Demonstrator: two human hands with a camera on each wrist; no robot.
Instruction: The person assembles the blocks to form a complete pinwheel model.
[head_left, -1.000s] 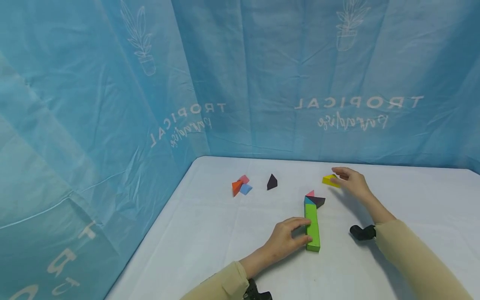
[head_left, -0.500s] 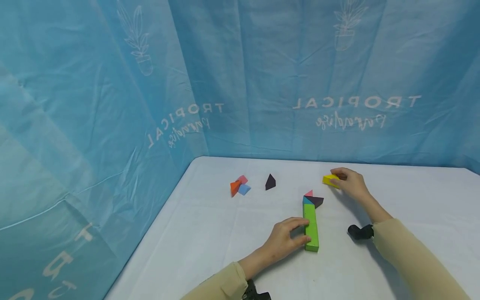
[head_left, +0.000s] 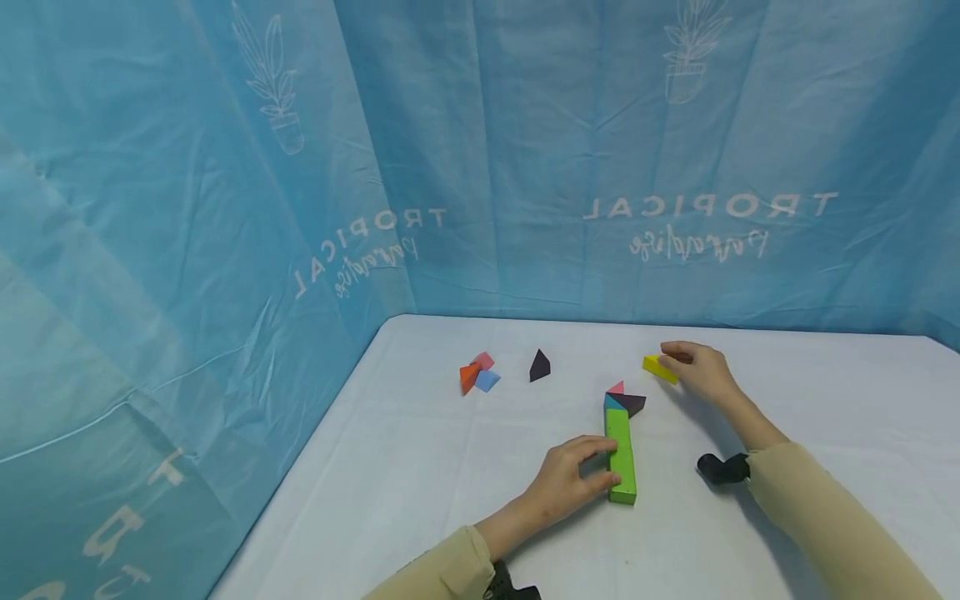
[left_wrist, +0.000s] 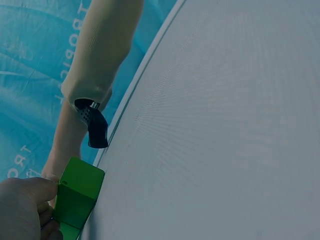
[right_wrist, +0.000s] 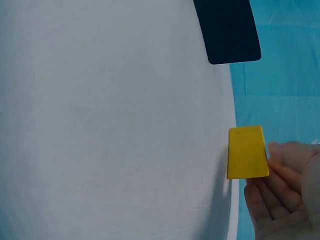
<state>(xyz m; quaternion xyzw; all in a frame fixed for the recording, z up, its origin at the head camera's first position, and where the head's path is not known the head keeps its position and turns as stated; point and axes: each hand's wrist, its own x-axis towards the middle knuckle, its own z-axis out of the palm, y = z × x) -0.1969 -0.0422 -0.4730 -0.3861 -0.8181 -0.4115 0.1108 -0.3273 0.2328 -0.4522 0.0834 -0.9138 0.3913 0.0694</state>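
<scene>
In the head view, a long green bar [head_left: 622, 467] made of green blocks lies on the white table. My left hand [head_left: 564, 486] is at its left side, thumb and index fingertips touching the edge. The left wrist view shows the thumb against the side of a green block [left_wrist: 79, 187]. Farther back on the right, my right hand [head_left: 697, 371] pinches a yellow block [head_left: 660, 369] by its right end. In the right wrist view the fingers lie behind the yellow block [right_wrist: 247, 152]. Pink [head_left: 617, 387], blue [head_left: 612, 402] and black [head_left: 632, 403] wedges sit at the bar's far end.
A loose black wedge [head_left: 540, 367] stands left of the bar. Beyond it are orange [head_left: 469, 377], pink [head_left: 484, 360] and light blue [head_left: 487, 381] pieces clustered together. Blue printed cloth [head_left: 517, 167] hangs behind and left of the table [head_left: 390, 467].
The right hand has closed in on the yellow block, which has turned slightly and shifted a little nearer. The left hand stays at the green bar; the seam between its blocks shows less.
</scene>
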